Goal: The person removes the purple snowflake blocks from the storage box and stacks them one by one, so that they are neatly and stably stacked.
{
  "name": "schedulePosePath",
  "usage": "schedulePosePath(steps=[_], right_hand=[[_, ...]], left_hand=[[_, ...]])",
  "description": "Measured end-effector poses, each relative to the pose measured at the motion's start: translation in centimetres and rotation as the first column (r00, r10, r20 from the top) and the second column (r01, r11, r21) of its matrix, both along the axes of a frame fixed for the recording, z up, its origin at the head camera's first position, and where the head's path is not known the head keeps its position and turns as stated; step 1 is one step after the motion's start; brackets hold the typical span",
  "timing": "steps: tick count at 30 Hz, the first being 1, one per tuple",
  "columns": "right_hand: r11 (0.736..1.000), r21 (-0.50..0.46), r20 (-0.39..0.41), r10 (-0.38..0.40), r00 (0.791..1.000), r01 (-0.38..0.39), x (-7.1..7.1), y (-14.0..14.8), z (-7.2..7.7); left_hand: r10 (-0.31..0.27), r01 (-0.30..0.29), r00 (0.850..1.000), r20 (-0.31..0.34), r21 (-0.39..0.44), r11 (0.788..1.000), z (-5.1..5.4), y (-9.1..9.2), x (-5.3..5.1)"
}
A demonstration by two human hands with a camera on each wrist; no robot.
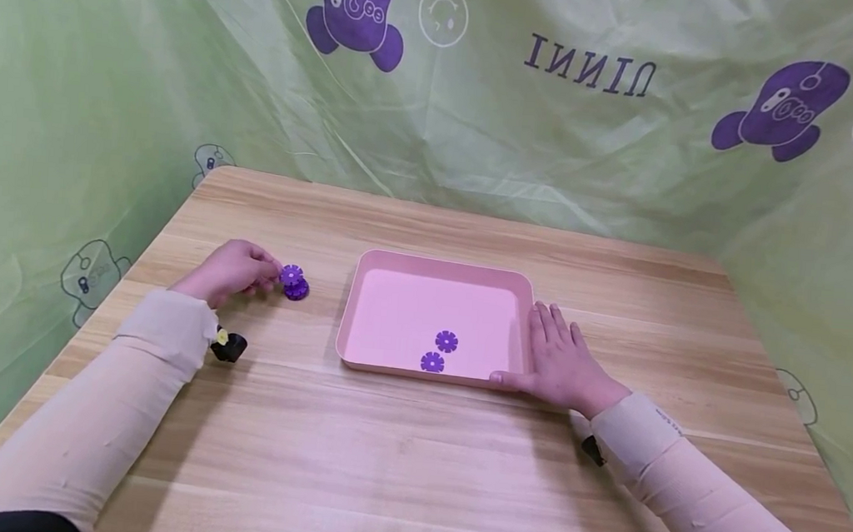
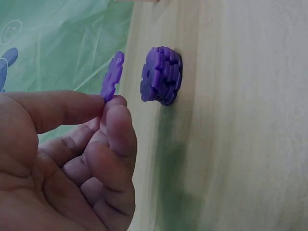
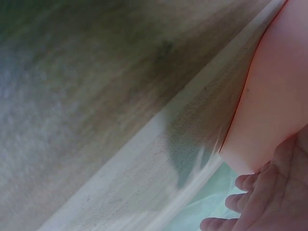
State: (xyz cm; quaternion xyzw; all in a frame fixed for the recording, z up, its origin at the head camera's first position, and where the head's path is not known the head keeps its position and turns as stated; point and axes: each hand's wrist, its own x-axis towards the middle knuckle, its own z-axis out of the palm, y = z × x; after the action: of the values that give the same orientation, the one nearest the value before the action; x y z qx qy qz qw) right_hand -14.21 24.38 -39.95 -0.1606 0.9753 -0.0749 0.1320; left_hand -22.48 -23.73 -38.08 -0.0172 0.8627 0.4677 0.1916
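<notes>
Between thumb and forefinger, my left hand (image 1: 238, 270) pinches a purple snowflake-shaped plastic disc (image 2: 113, 77). It is held just above and apart from a small stack of similar purple discs (image 2: 161, 75) on the table. A pink rectangular tray (image 1: 441, 269) lies in the middle, with two purple discs inside near its front edge; one disc (image 1: 446, 341) is a little behind the other disc (image 1: 432, 362). My right hand (image 1: 562, 360) rests on the tray's right side, fingers extended along the rim and thumb at the front right corner.
The wooden table (image 1: 381, 463) reaches back to a green printed curtain (image 1: 482, 137) that also hangs at both sides. A black wrist-camera piece (image 1: 229, 347) sits under the left wrist, and another black piece (image 1: 593, 450) shows under the right wrist.
</notes>
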Motion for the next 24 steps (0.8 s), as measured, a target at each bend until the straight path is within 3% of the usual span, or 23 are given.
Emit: schedulePosePath(steps=[24], right_hand=[[1.000,-0.015,0.000,-0.003,1.000,0.003,0.01,0.00,0.05]], left_hand=[[-0.035,0.034,0.999,-0.011,-0.068,0.997,-0.02,0.56,0.12]])
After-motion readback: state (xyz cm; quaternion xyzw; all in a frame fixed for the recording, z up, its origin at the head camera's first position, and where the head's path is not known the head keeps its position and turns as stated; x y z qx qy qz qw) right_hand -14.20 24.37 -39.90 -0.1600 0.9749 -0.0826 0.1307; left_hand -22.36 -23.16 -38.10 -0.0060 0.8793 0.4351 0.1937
